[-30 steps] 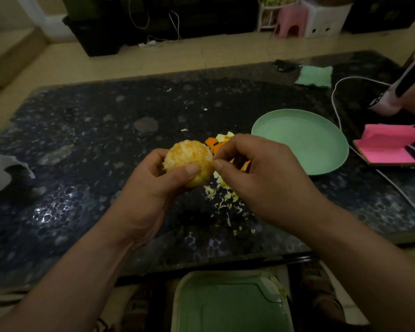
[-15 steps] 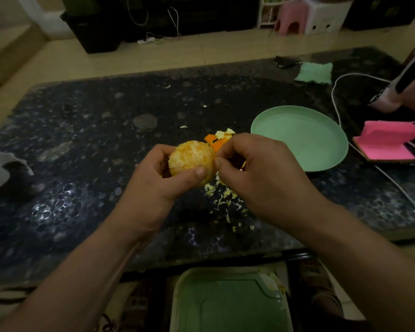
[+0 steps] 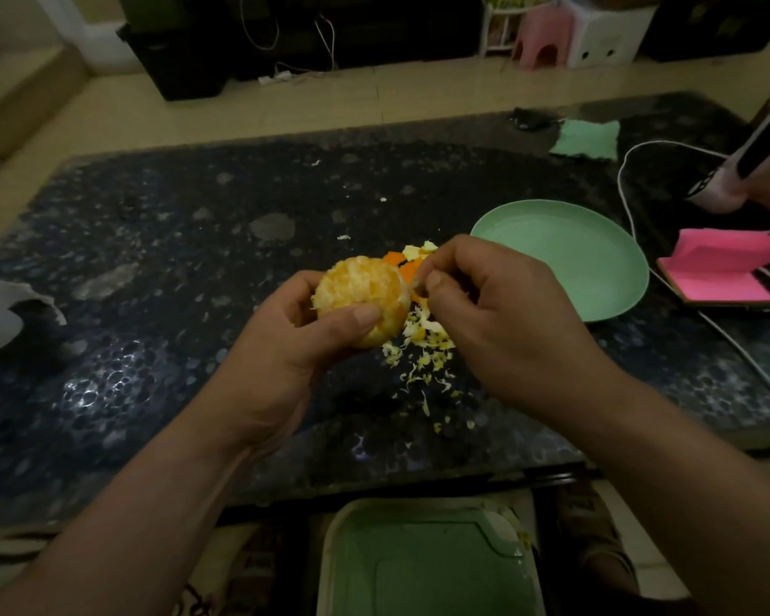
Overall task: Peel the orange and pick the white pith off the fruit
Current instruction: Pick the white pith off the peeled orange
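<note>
From the head camera, the left hand [image 3: 285, 349] held the peeled orange [image 3: 360, 300] above the dark speckled table [image 3: 152, 242], thumb pressed across its near side and fingers curled behind it. The fruit was bare of rind, its surface patched with pale pith. The right hand [image 3: 498, 322] sat just beside the orange's right edge, thumb and forefinger pinched together on a small whitish shred [image 3: 416, 283] at the fruit's side; whether that shred was attached to the orange could not be told.

Beneath and between the hands lay a scatter of pith scraps [image 3: 423, 349] on the tabletop, and just behind the right hand's fingers were a few orange rind pieces [image 3: 401, 262] with pale bits on top.

As for containers, a round green plate [image 3: 596, 260] lay on the table to the right of the hands, close to the peel pile; nothing showed in it but a faint smear near its far rim. Below the table's near edge, a green bin [image 3: 423, 566] with a pale rim stood on the floor, its inside looking bare apart from small yellowish bits stuck on the right rim.

Further right were a pink notepad [image 3: 721, 271] and a white cable [image 3: 627, 180]. A green cloth [image 3: 590, 137] lay at the far edge.
</note>
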A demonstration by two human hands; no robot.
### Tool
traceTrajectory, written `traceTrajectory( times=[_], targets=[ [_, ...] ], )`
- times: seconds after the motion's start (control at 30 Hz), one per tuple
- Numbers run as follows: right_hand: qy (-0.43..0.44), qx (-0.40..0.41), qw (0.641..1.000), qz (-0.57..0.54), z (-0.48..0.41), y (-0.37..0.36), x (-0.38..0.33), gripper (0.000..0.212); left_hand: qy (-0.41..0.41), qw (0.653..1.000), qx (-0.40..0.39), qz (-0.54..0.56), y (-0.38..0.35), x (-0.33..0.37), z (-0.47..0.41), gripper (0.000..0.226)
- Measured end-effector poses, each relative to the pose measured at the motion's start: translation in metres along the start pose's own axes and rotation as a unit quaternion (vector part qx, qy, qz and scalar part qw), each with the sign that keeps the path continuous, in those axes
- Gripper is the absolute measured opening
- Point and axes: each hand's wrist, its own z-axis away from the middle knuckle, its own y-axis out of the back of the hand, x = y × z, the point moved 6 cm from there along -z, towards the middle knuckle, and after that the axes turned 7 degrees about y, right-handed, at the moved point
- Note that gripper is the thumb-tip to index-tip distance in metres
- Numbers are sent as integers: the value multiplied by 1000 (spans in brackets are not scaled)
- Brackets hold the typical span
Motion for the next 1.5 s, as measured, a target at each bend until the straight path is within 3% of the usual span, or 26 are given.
traceTrajectory(
  times=[0.13, 0.6, 0.83, 1.0, 1.17, 1.33, 1.5],
  targets=[
    [12, -28, 1000, -6, 2, -1, -4, 16, -8, 1000, 13, -6, 3, 1, 0, 63],
    [153, -26, 969, 191, 5, -5, -16, 14, -23, 995, 37, -85, 3, -1, 0, 43],
    [182, -12, 965, 191, 4, -5, -22, 12, -22, 995, 24, -91, 3, -2, -1, 41],
    [159, 5, 977, 141, 2, -4, -19, 7, -17, 998, 18, -61, 5, -1, 0, 54],
    [81, 8, 997, 9, 2, 2, -11, 8, -4, 1000, -5, -4, 3, -1, 0, 60],
    [14, -20, 994, -103, 1, 1, -4, 8, 6, 999, -27, 34, 0, 1, 3, 62],
    [-6, -34, 991, -129, 1, -3, -3, 9, 9, 998, -35, 51, 3, 1, 2, 70]
  ],
)
